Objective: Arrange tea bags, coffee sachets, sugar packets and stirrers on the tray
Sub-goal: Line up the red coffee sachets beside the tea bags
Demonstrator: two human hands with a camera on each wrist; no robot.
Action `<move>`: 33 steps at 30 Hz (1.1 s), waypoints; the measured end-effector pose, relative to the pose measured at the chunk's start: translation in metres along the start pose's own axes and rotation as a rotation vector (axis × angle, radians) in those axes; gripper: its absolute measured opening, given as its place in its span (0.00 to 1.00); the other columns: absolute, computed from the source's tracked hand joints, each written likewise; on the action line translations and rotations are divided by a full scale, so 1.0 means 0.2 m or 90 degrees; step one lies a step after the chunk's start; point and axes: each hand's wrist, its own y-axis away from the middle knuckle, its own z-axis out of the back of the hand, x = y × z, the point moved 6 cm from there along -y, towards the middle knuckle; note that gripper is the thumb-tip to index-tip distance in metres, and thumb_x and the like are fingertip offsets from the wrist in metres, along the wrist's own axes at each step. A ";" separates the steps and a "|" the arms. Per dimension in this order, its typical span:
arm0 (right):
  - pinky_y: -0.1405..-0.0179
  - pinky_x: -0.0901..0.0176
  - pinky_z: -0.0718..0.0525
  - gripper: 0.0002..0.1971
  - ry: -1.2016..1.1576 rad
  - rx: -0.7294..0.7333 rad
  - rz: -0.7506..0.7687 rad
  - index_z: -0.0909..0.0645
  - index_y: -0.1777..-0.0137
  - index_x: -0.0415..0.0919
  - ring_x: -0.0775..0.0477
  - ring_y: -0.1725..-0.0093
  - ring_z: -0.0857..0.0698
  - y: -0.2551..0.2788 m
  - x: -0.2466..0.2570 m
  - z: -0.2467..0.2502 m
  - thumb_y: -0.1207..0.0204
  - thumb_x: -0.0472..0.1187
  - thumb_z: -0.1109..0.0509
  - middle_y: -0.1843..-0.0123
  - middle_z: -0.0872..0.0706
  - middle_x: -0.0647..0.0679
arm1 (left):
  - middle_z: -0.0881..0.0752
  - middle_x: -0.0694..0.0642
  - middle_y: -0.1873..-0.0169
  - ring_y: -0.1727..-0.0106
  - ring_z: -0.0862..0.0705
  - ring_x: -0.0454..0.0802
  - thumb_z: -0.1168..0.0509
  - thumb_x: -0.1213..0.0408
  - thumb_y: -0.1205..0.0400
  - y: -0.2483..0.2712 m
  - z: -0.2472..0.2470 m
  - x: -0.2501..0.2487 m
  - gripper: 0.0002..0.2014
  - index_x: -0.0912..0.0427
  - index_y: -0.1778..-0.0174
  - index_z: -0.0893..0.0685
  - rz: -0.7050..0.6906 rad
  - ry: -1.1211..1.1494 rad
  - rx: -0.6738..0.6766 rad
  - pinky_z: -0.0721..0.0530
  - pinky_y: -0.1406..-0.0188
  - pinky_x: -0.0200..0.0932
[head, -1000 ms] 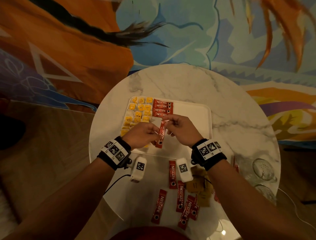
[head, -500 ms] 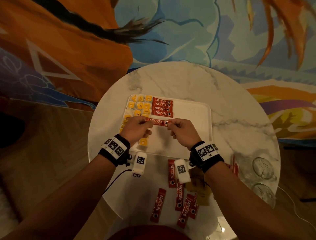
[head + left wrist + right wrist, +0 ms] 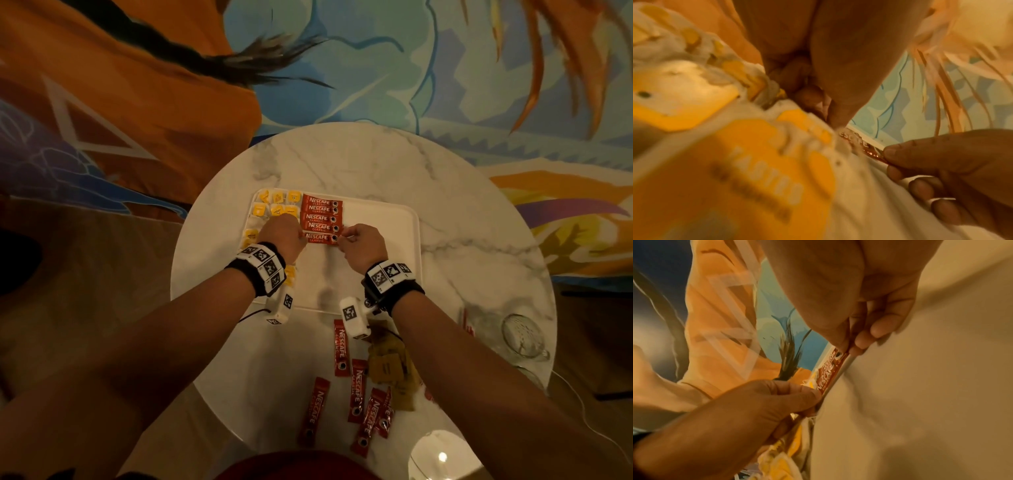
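A second ago the coffee sachet (image 3: 320, 237) hung upright between the hands above the tray's near half; now it lies flat on the tray (image 3: 383, 222), just below four sachets already in a row. The left hand (image 3: 282, 236) pinches its left end and the right hand (image 3: 363, 245) its right end, likely to square it with the row. The head view shows that row and loose sachets behind the wrists; the right wrist view shows the pinches themselves.
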 end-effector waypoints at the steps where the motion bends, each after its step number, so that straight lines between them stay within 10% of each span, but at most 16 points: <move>1: 0.45 0.47 0.11 0.02 0.014 -0.008 0.002 0.16 0.55 0.48 0.45 0.51 0.09 0.00 0.01 0.00 0.24 0.44 0.25 0.50 0.07 0.46 | 0.11 0.59 0.50 0.47 0.13 0.59 0.30 0.56 0.18 -0.01 0.00 -0.01 0.12 0.62 0.49 0.12 -0.006 -0.018 0.000 0.15 0.47 0.52; 12: 0.56 0.60 0.23 0.10 0.079 -0.041 -0.002 0.18 0.46 0.44 0.50 0.54 0.17 -0.02 0.02 0.02 0.20 0.49 0.27 0.52 0.14 0.51 | 0.12 0.60 0.45 0.42 0.14 0.61 0.31 0.56 0.18 -0.03 0.00 -0.03 0.15 0.60 0.39 0.19 -0.018 -0.040 -0.039 0.15 0.45 0.53; 17: 0.55 0.58 0.21 0.10 0.058 -0.012 0.038 0.16 0.48 0.45 0.51 0.55 0.16 0.05 0.06 0.06 0.20 0.50 0.27 0.54 0.14 0.54 | 0.12 0.52 0.58 0.53 0.14 0.54 0.29 0.56 0.19 0.06 0.04 -0.05 0.07 0.53 0.51 0.18 -0.072 0.022 -0.044 0.14 0.51 0.52; 24: 0.59 0.69 0.23 0.06 0.094 0.112 0.178 0.12 0.55 0.50 0.61 0.58 0.15 0.35 0.08 0.14 0.21 0.49 0.28 0.59 0.12 0.59 | 0.19 0.41 0.64 0.60 0.17 0.43 0.28 0.47 0.20 0.40 -0.04 -0.13 0.11 0.50 0.56 0.17 -0.178 -0.031 0.151 0.21 0.61 0.41; 33: 0.51 0.55 0.16 0.10 0.383 0.273 0.225 0.11 0.45 0.53 0.55 0.52 0.15 0.69 -0.08 0.15 0.21 0.55 0.28 0.56 0.16 0.61 | 0.25 0.54 0.81 0.79 0.30 0.51 0.31 0.39 0.21 0.87 -0.29 -0.12 0.31 0.63 0.78 0.25 -0.213 -0.159 0.404 0.24 0.69 0.51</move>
